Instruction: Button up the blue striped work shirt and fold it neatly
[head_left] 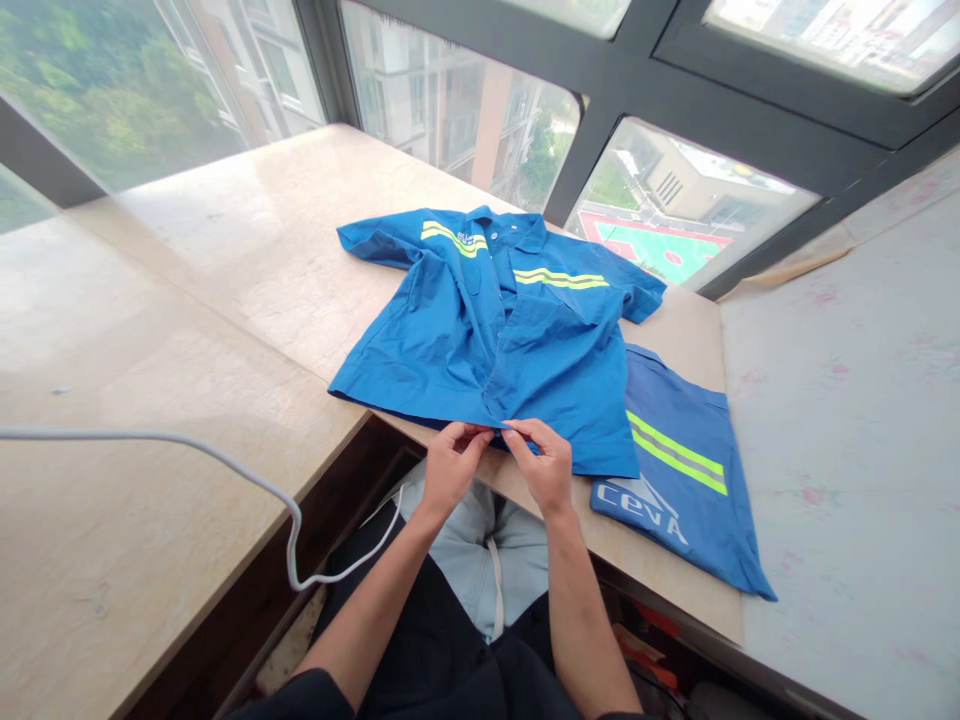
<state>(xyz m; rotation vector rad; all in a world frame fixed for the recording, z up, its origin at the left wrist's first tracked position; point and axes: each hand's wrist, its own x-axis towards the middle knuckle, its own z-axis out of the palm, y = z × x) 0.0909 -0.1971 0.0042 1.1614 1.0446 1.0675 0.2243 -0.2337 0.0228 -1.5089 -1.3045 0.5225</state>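
Note:
A blue short-sleeved work shirt (480,330) with yellow reflective stripes lies spread face up on a beige ledge (247,250), collar toward the window. My left hand (450,465) pinches the bottom hem at the front opening. My right hand (544,462) pinches the hem just beside it, on the other front panel. Both hands sit at the near edge of the ledge, fingertips almost touching.
A second blue garment (682,480) with reflective stripes and white lettering lies folded to the right of the shirt. A white cable (187,450) runs across the left ledge and hangs down. Large windows (465,110) stand behind; a pale wall surface (855,400) is at right.

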